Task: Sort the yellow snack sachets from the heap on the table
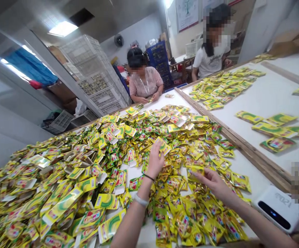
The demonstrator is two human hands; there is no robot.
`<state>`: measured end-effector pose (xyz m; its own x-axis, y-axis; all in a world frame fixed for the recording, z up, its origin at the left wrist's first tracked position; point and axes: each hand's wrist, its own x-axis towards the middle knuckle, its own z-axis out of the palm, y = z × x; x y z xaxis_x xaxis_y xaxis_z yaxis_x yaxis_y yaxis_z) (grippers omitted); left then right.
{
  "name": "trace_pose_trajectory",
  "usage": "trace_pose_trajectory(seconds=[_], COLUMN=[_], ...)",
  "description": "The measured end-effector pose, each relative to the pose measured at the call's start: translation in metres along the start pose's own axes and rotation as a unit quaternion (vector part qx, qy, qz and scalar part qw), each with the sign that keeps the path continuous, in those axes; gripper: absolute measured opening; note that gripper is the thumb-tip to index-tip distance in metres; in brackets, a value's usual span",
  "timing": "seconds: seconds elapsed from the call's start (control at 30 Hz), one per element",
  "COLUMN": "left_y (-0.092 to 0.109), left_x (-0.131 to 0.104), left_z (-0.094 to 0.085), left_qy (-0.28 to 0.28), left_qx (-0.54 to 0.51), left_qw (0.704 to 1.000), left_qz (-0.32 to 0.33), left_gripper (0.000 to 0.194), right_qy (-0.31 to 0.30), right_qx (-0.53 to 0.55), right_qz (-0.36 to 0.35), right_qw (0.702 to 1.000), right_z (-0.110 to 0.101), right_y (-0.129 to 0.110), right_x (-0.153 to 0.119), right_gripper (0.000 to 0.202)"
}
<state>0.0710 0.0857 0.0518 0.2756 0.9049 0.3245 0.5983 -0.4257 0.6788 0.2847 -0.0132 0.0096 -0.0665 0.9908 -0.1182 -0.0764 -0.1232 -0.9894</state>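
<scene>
My left hand reaches over the middle of the pile, its fingers closed around a small yellow box. Farther right and nearer to me, my right hand pinches a yellow packet between thumb and fingers. Beneath and in front of both hands lie many shiny yellow sachets. To the left spreads a big heap of small yellow-and-green cardboard boxes, some with flaps standing open. Green-and-red sachets are mixed in around the middle.
A wooden strip divides the white table; more boxes lie beyond it. A white power bank sits at right. Two people, one in a pink top and one in a white shirt, are across the table. White crates stand behind.
</scene>
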Motion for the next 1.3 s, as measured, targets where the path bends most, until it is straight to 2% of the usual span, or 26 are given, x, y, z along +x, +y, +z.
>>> trace_pose_trajectory(seconds=[0.07,0.13,0.2,0.27,0.37,0.43,0.5,0.63,0.77,0.83,0.9,0.97,1.03,1.07,1.13,1.23,1.3], left_y=[-0.017,-0.028,-0.031,-0.028,-0.019,-0.008,0.008,0.046,0.071,0.076,0.076,0.075,0.072,0.070,0.065,0.060,0.059], left_x=[0.031,0.053,0.065,0.067,0.052,0.032,0.006,-0.037,-0.053,-0.056,-0.058,-0.060,-0.062,-0.063,-0.066,-0.074,-0.082], left_z=[-0.016,-0.023,-0.022,-0.017,-0.007,0.000,0.006,0.016,0.018,0.016,0.014,0.015,0.018,0.019,0.022,0.024,0.025], left_qy=[-0.027,-0.091,-0.139,-0.141,-0.097,-0.071,-0.072,-0.133,-0.200,-0.207,-0.221,-0.244,-0.256,-0.261,-0.282,-0.333,-0.375], left_qx=[0.033,0.049,0.032,-0.009,-0.079,-0.134,-0.185,-0.271,-0.366,-0.360,-0.322,-0.273,-0.242,-0.240,-0.268,-0.337,-0.372], left_qw=[0.999,0.994,0.989,0.989,0.992,0.988,0.978,0.946,0.892,0.895,0.910,0.925,0.932,0.932,0.916,0.868,0.832], left_qz=[0.021,0.039,0.046,0.040,0.003,-0.033,-0.065,-0.118,-0.173,-0.165,-0.141,-0.105,-0.079,-0.077,-0.097,-0.148,-0.171], left_gripper=[0.054,0.052,0.045,0.039,0.030,0.030,0.030,0.029,0.033,0.032,0.032,0.034,0.034,0.033,0.025,0.022,0.027], right_qy=[0.007,0.004,-0.002,-0.006,-0.001,-0.002,-0.007,-0.020,-0.059,-0.095,-0.136,-0.164,-0.180,-0.183,-0.172,-0.138,-0.133], right_qx=[-0.004,0.014,0.047,0.090,0.148,0.158,0.145,0.109,0.044,-0.068,-0.217,-0.334,-0.386,-0.389,-0.356,-0.294,-0.285], right_qz=[0.009,0.031,0.052,0.056,0.039,0.026,0.008,-0.079,-0.180,-0.226,-0.249,-0.243,-0.232,-0.229,-0.219,-0.216,-0.242], right_qw=[1.000,0.999,0.998,0.994,0.988,0.987,0.989,0.991,0.981,0.967,0.934,0.896,0.874,0.873,0.892,0.921,0.918], right_z=[-0.008,-0.012,-0.012,-0.013,-0.016,-0.019,-0.021,-0.013,0.000,0.001,0.001,0.000,-0.002,-0.004,-0.009,-0.017,-0.021], right_y=[0.002,0.004,0.005,0.002,-0.008,-0.021,-0.037,-0.071,-0.096,-0.103,-0.105,-0.105,-0.101,-0.099,-0.094,-0.082,-0.073], right_x=[-0.004,-0.008,-0.011,-0.014,-0.017,-0.018,-0.018,-0.008,0.001,0.000,-0.004,-0.010,-0.015,-0.017,-0.020,-0.025,-0.030], right_gripper=[0.036,0.036,0.036,0.035,0.035,0.034,0.031,0.025,0.020,0.014,0.015,0.019,0.021,0.021,0.021,0.011,0.008])
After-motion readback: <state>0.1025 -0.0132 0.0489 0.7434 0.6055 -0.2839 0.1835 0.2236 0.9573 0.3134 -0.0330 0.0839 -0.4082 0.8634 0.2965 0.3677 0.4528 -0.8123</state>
